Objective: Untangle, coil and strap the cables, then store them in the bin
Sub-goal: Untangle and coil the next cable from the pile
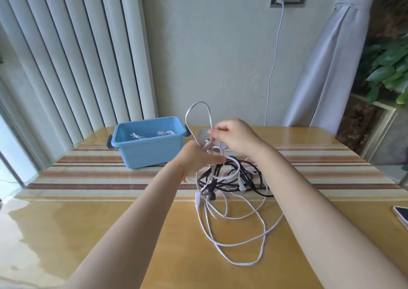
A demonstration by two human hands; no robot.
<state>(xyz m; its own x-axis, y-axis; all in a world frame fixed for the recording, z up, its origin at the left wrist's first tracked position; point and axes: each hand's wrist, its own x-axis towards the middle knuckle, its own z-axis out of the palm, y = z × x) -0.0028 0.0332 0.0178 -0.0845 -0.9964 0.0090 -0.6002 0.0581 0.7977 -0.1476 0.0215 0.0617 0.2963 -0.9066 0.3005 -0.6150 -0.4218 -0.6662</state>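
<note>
Two bare hands work above a glossy wooden table (88, 233) crossed by a striped runner (99, 174). Toward the far left of the table sits a blue bin (150, 149), with a few white cables (152, 134) already lying inside. Right of the bin, a tangle (231, 178) of black and white cables rests on the runner, its white loops trailing toward the near edge. Lifted just above that tangle, the left hand (196, 158) has its fingers curled round a small bundle of white cable. Beside it and slightly higher, the right hand (234, 136) pinches a white loop (198, 114) that arches up over both hands, thumb and fingertips pressed together on the strand. At the table's right edge lies a phone (401, 216).
</note>
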